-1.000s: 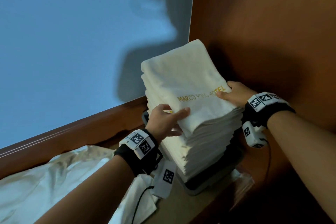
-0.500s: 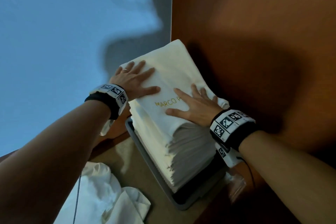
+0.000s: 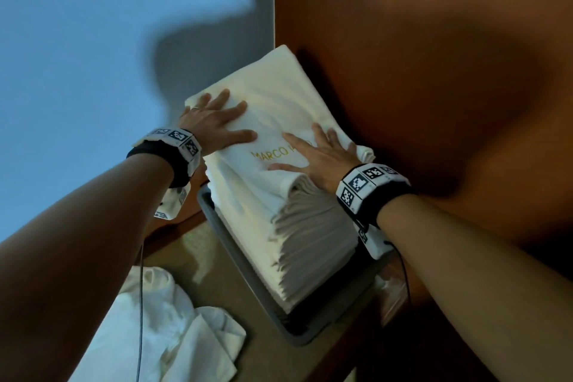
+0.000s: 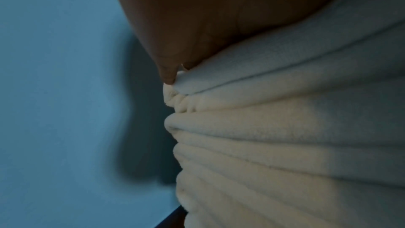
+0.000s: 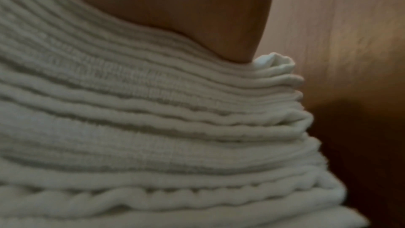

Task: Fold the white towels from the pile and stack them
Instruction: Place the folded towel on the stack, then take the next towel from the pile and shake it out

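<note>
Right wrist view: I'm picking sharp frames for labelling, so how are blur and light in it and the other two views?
Right wrist: soft and dim, stack edges smeared. Left wrist: sharper terry folds, dark shadow on the blue wall. Head: fairly sharp on both hands, left hand, right hand; big soft shadows on wall and wood panel.
</note>
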Available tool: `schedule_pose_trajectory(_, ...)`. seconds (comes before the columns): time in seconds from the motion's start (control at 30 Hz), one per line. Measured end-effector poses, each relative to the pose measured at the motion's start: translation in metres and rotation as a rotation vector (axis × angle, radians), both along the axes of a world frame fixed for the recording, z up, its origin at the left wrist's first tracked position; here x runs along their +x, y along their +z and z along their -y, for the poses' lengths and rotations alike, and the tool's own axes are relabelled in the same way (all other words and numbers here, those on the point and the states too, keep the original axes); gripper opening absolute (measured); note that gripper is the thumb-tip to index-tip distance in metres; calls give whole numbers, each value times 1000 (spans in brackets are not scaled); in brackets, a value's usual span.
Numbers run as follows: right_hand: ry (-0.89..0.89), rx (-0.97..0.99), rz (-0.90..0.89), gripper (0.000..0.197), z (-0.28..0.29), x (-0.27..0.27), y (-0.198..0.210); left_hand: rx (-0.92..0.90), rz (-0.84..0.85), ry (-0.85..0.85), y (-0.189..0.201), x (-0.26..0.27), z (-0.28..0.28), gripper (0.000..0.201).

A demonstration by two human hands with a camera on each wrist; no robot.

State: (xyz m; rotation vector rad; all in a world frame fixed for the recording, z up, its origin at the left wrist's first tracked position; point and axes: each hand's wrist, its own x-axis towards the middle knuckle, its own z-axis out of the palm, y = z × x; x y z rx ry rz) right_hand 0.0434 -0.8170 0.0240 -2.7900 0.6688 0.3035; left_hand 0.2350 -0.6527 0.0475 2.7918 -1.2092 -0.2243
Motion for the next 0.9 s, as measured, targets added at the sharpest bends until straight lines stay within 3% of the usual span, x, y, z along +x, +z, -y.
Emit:
schedule_pose_trajectory(0.07,-2,-4,0,109,-3,-7,8,-19,-18,-36,15,-9,-7,93)
schedule_pose_trajectory(0.17,-14,-29,-31,114,-10,-18,28,-147,-70,-38,35,-29,-23,59)
schedule_pose_trajectory(0.23,-36,-88,-68,113,-19,-23,40,-268,-124,19,43,-40,-40,58)
schedule_pose_trajectory(0.37,-28,-199,-53,74,-52,-33,61,-258,-146,12,57,-60,-94,56)
schedule_pose_trajectory(0.47,-11,-187,66,36,-90,-48,77,-249,-143,3,67,-78,-147,41)
schedule_pose_trajectory(0.57,-9,-284,131,23,-138,-61,82,-235,-137,27,65,-92,-215,32)
schedule_pose_trajectory(0.7,71,-396,214,30,-218,-67,64,-197,-122,89,53,-108,-312,30)
schedule_pose_trajectory(0.8,152,-220,241,27,-282,-68,31,-158,-152,170,30,-119,-381,23)
schedule_pose_trajectory(0.9,210,-55,143,21,-338,-65,-8,-100,-186,267,-1,-125,-437,19)
